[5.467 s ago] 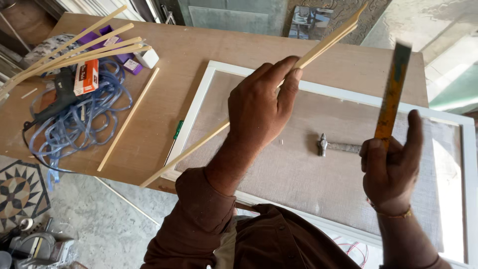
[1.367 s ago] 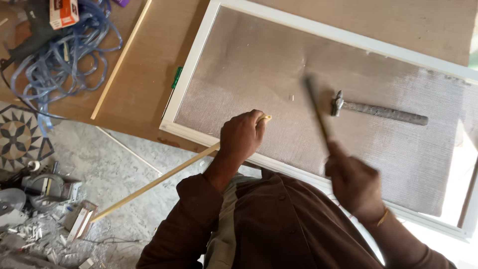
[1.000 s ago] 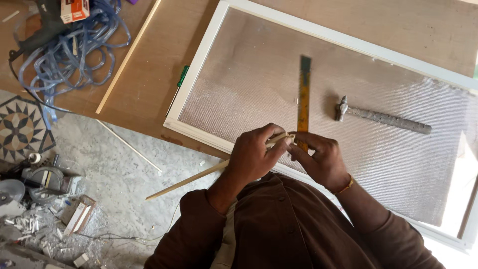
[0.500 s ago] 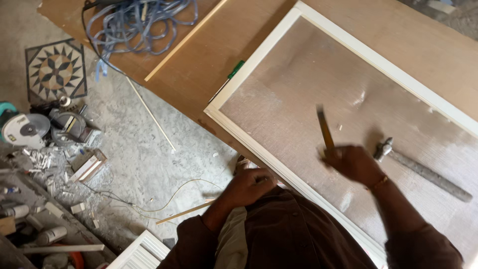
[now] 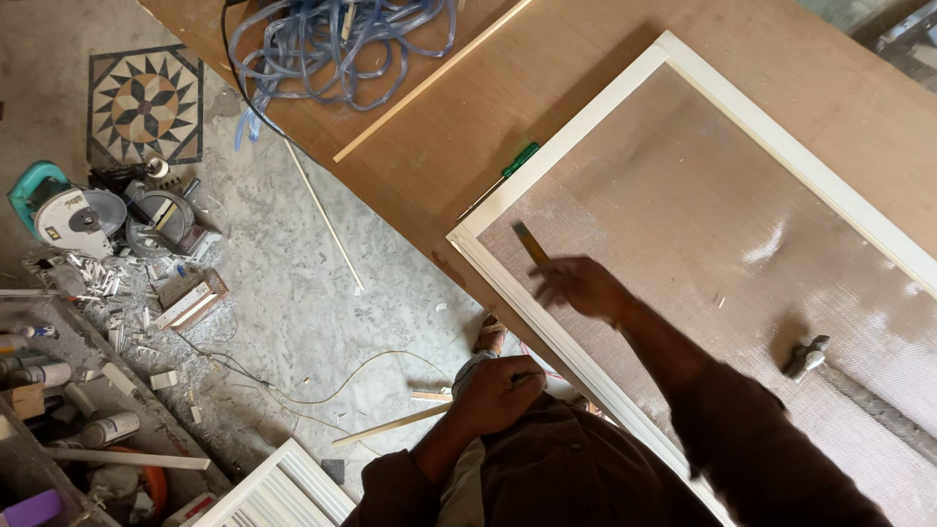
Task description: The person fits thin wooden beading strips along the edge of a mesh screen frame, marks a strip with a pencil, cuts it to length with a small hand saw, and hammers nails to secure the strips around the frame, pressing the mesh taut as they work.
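My left hand (image 5: 496,388) is closed around a thin wooden strip (image 5: 390,426) and holds it low beside my body, off the table's edge, with the strip pointing left above the floor. My right hand (image 5: 584,286) reaches across the near left corner of a white-framed mesh screen (image 5: 595,107) that lies flat on the brown table (image 5: 439,156). It grips a yellow-green ruler (image 5: 531,242) whose tip points toward the frame's corner. The hand is blurred. A hammer (image 5: 808,357) lies on the mesh to the right of my arm.
A coil of blue hose (image 5: 342,39) and a long wooden strip (image 5: 429,83) lie on the table's far left. A green pen (image 5: 520,159) rests by the frame. On the floor are a circular saw (image 5: 73,210), scraps, another strip (image 5: 322,220) and a patterned tile (image 5: 146,102).
My right hand has moved the ruler left across the mesh toward the frame's near left corner. My left hand has stayed low with the strip. The view has shifted further toward the floor.
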